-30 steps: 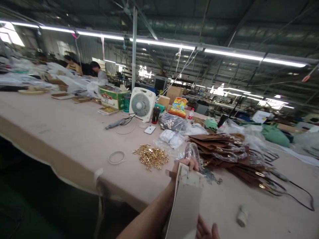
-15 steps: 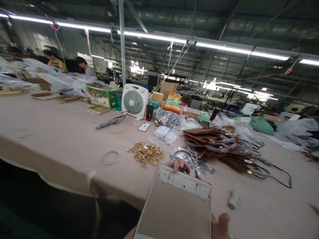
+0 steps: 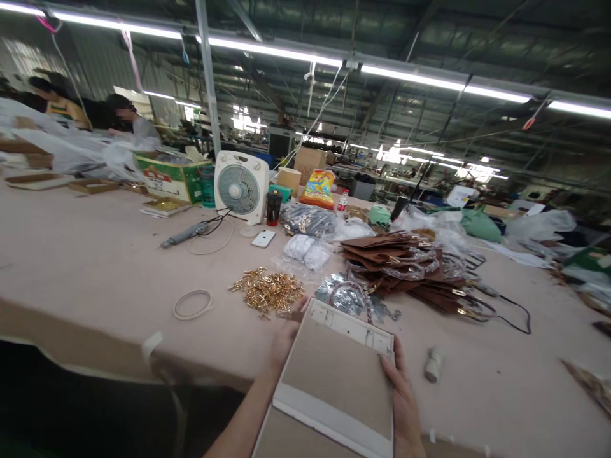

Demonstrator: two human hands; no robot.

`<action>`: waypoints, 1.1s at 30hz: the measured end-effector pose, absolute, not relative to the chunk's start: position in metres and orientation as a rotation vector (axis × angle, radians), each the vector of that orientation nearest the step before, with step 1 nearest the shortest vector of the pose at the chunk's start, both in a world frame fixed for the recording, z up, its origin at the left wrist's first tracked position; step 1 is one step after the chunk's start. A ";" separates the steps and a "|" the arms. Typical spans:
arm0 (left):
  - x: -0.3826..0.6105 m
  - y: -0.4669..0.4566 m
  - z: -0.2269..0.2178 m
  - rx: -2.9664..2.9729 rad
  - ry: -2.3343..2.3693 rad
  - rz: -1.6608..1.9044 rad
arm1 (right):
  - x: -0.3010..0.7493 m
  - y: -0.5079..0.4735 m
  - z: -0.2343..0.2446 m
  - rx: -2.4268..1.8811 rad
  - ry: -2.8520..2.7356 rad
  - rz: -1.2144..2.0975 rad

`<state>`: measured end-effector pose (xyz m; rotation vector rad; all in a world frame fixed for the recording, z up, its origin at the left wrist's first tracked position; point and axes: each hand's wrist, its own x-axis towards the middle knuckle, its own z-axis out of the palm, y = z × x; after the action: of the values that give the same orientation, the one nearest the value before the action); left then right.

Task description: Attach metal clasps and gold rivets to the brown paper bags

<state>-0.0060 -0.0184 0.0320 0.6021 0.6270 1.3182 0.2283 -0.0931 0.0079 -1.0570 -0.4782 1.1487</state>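
Observation:
I hold a flat beige panel with white edging point(image 3: 341, 375) in front of me above the table's near edge. My left hand point(image 3: 285, 337) grips its left side, fingers under it and thumb by its top corner. My right hand point(image 3: 403, 397) clasps its right edge. A plastic-wrapped handle point(image 3: 351, 294) pokes out past the panel's top edge. Just beyond my left hand lies a heap of small gold metal fittings point(image 3: 266, 290).
On the pinkish table point(image 3: 86, 254): a stack of brown leather pieces point(image 3: 410, 267), a white ring point(image 3: 192, 304), a white roll point(image 3: 433, 365), a white fan point(image 3: 238, 187), a phone point(image 3: 263, 238), bags of parts point(image 3: 305, 251). People sit at the far left point(image 3: 124, 117).
The panel turned from edge-on to flat and dropped lower toward me. My right hand came up to clasp its right side; my left hand shifted from its top to its left side.

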 end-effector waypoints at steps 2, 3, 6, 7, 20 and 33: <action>-0.018 -0.026 0.031 0.563 0.542 1.262 | 0.239 -0.091 0.000 -1.069 -0.445 1.171; -0.022 -0.029 0.030 0.550 0.522 1.227 | 0.242 -0.091 -0.002 -1.071 -0.432 1.186; -0.028 -0.030 0.023 0.646 0.689 1.191 | 0.244 -0.087 -0.003 -1.086 -0.417 1.211; -0.028 -0.029 0.019 0.724 0.797 1.211 | 0.244 -0.086 -0.003 -1.105 -0.420 1.210; -0.026 -0.045 0.011 1.679 1.449 1.169 | 0.246 -0.083 -0.023 -1.508 -0.834 0.666; 0.027 -0.042 0.020 2.400 1.237 0.953 | 0.242 -0.079 -0.036 -1.612 -1.162 0.379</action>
<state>0.0274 -0.0418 0.0196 2.3996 1.2373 0.9531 0.2415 -0.0786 -0.0358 -1.6123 -1.1619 0.3793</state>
